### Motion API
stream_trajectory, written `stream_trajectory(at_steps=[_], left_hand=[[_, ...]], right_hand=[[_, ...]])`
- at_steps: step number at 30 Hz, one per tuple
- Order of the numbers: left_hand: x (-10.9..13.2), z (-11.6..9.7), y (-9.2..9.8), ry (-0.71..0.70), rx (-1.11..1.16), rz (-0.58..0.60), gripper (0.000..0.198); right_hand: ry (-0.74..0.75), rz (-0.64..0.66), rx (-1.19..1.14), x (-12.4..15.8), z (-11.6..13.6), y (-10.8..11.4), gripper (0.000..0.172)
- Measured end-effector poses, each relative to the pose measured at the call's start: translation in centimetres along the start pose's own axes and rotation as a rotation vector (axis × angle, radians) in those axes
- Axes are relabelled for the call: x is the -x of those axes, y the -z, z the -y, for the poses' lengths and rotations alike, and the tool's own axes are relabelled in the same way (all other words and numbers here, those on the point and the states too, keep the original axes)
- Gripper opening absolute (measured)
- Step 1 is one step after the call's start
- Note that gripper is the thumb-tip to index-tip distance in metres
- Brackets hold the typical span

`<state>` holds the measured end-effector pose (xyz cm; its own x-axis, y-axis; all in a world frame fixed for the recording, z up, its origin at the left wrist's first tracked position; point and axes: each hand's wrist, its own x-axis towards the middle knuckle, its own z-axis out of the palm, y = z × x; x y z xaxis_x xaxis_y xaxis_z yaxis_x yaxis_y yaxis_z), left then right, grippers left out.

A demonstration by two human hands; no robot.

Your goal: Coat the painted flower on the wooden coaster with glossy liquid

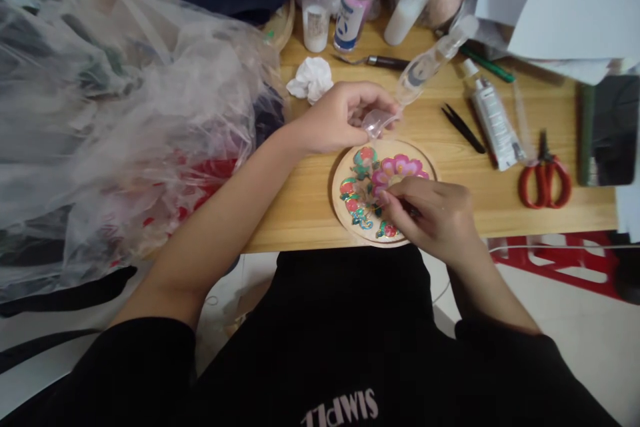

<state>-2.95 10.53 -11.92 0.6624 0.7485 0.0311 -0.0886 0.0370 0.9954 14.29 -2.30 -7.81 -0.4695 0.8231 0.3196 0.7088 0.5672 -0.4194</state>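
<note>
A round wooden plate (347,219) lies at the table's front edge. On it are a pink flower ornament (404,165) and several small red, green and blue ornaments (352,204) with gold edging. My left hand (345,117), just beyond the plate, has its fingers closed around a small clear plastic piece (376,123), perhaps a little bag or film. Over the right half of the plate, my right hand (437,215) is pinched, thumb and fingertips together beside the flower. Whatever sits in that pinch is too small to make out, and the hand covers part of the plate.
Crumpled tissue (313,79), a clear bottle (420,77) lying down, black tweezers (463,128), a white tube (495,123), red-handled scissors (545,177) and a dark phone (609,130) surround the plate. Bottles (316,0) stand behind. Plastic bags (165,73) crowd the left.
</note>
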Motion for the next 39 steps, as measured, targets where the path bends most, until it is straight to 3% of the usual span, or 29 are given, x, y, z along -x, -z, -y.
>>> stream_trajectory(at_steps=[5,14,39], left_hand=[[-0.03,0.0,0.07,0.026,0.057,0.042,0.033],[-0.04,-0.66,-0.32,0.082,0.041,0.011,0.032],[0.11,-0.86,-0.24,0.086,0.039,0.005,0.03]], right_hand=[[0.003,-0.001,0.015,0.03,-0.04,-0.2,0.016],[0.024,-0.016,0.018,-0.04,-0.08,-0.43,0.016],[0.008,-0.002,0.019,-0.05,-0.27,-0.17,0.017]])
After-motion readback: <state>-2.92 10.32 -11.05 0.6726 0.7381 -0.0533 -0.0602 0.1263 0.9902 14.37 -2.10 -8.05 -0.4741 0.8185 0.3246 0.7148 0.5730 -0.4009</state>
